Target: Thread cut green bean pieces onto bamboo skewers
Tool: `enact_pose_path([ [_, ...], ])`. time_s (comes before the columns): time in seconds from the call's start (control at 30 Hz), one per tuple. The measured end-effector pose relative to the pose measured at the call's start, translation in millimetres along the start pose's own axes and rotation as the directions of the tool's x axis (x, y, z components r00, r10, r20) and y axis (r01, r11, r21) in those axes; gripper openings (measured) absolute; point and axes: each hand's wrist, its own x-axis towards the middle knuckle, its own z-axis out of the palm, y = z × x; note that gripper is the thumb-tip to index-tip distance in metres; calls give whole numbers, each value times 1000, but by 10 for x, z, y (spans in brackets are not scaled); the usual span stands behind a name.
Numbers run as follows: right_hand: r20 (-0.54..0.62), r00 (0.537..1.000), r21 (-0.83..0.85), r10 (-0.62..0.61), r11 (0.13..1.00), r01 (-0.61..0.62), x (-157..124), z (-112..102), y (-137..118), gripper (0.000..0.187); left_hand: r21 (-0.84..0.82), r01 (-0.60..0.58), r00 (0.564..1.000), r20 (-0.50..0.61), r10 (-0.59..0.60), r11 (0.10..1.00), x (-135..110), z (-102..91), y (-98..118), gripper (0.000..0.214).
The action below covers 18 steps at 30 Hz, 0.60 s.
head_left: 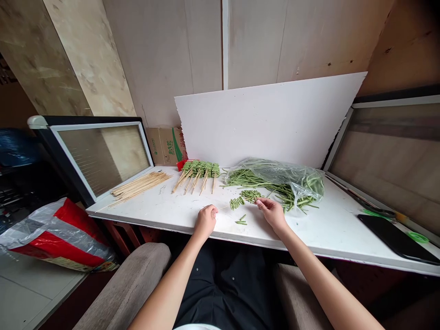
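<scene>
My left hand (205,220) rests on the white table (165,208), fingers curled around the end of a thin bamboo skewer (225,207) that carries a short row of cut green bean pieces (236,202). My right hand (271,211) pinches at a small pile of cut bean pieces (251,195) just in front of it. A few loose pieces (241,220) lie between the hands. Behind the pile, a clear plastic bag (278,179) holds long green beans.
Finished bean skewers (198,173) lie fanned at the table's back. A bundle of bare skewers (139,184) lies at the left. A black phone (395,238) and green rubber bands (417,237) lie at the right. Glass-lidded freezers (99,153) flank the table; a white board (268,121) leans behind.
</scene>
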Motion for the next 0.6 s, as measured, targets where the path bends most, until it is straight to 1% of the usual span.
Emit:
enact_pose_path([
  [0.07,20,1000,41,20,999,-21,-3,-8,-9,51,-3,-6,1000,2,6,1000,2,4,-11,26],
  [0.17,56,998,58,32,998,-35,-13,-6,-34,53,-3,-18,1000,1,18,1000,3,2,-19,27],
  [0.43,99,994,76,46,996,-53,-31,33,-64,54,17,-49,999,-4,49,999,3,-10,-6,26],
  [0.6,119,991,58,57,996,-64,-29,26,-69,55,35,-60,998,-5,60,998,4,-8,-6,26],
])
